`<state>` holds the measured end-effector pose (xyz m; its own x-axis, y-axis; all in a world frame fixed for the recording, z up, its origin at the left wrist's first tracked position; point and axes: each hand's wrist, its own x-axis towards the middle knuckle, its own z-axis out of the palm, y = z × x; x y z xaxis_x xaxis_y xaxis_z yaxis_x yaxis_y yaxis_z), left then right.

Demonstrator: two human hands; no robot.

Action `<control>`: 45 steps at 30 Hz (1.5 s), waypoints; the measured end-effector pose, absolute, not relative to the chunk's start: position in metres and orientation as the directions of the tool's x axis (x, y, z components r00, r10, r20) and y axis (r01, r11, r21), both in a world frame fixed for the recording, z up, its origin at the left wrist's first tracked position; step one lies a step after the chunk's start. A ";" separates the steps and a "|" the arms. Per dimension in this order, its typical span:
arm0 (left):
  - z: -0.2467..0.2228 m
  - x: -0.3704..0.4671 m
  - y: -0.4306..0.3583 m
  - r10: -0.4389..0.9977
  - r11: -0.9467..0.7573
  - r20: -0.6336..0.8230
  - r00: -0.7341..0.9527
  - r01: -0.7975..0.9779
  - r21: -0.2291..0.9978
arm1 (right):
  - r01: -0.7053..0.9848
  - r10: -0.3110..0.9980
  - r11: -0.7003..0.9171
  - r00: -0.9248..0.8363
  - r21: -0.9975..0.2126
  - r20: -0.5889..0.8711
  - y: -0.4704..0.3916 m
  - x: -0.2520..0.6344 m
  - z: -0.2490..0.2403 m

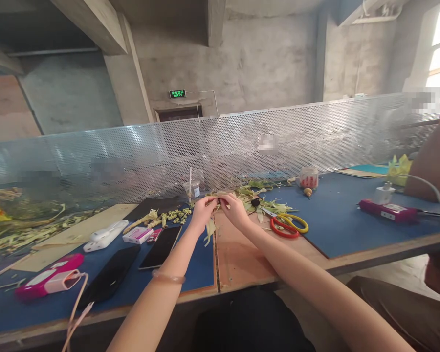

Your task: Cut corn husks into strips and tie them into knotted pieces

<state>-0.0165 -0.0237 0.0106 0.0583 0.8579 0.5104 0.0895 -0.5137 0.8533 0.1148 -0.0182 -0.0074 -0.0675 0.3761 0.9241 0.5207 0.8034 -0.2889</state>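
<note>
My left hand [204, 211] and my right hand [232, 208] meet over the table's middle, thumbs and fingertips pinched together. They grip a pale plant strip [209, 232], whose loose end hangs below my left hand; the part between my fingertips is mostly hidden. Behind and right of my hands lies a heap of pale green, husk-like leaves [258, 195] with a small dark piece in it. Scissors [288, 226] with one red and one yellow handle rest right of my right hand. Small knotted, yellow-green plant pieces [174, 216] lie left of my left hand.
Phones [162, 248], a small white-purple box [138, 235], a white power strip [106, 235] and a pink power strip [51, 276] with a cable occupy the left. A plastic cup [191, 189], a jar [309, 178] and a perforated metal divider [238, 146] stand behind. Another person's arm [430, 164] is at right.
</note>
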 end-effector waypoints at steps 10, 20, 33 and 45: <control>0.014 -0.016 -0.026 0.901 -0.416 0.420 0.105 -0.062 0.907 | 0.412 0.451 0.824 -0.060 -0.390 0.890 -0.019 0.117 -0.005; 0.014 -0.022 -0.024 0.900 -0.388 0.396 0.184 -0.076 0.918 | 0.394 0.527 0.785 -0.022 -0.477 0.849 -0.020 0.119 -0.003; 0.012 -0.021 -0.025 0.884 -0.409 0.404 0.235 -0.031 0.912 | 0.274 0.595 0.770 0.015 -0.576 0.803 -0.018 0.119 -0.005; 0.009 -0.016 -0.024 0.858 -0.497 0.489 0.157 0.015 0.868 | 0.438 0.456 0.807 -0.036 -0.396 0.889 -0.017 0.117 -0.008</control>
